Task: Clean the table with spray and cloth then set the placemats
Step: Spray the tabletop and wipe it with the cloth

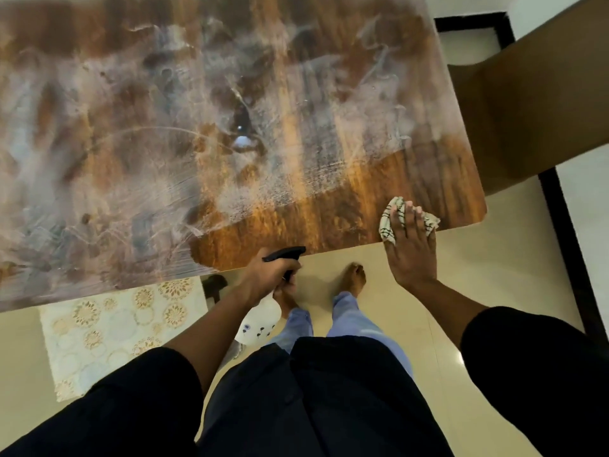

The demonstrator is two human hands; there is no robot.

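Pale floor tiles (412, 291) lay under a wooden table (296, 199) whose top was mostly covered with whitish smears of cleaner, while a strip along the near edge and the near right corner looked already brown and clean. The step in hand seemed to be the wiping, not yet finished.

The right hand (410, 249) lay flat with straight fingers on a checked cloth (392, 222), pressing it on the table just beside the near right corner. The left hand (270, 278) was closed around the neck of a white spray bottle (263, 318), holding it just below the table edge, with the black nozzle (285, 253) at the level of the edge.

A patterned placemat (108, 328) lay on the floor under the near left side of the table, well apart from both hands.

The next move probably called for long strokes of the cloth away from the corner into the smeared area. The placemats should come only after that.
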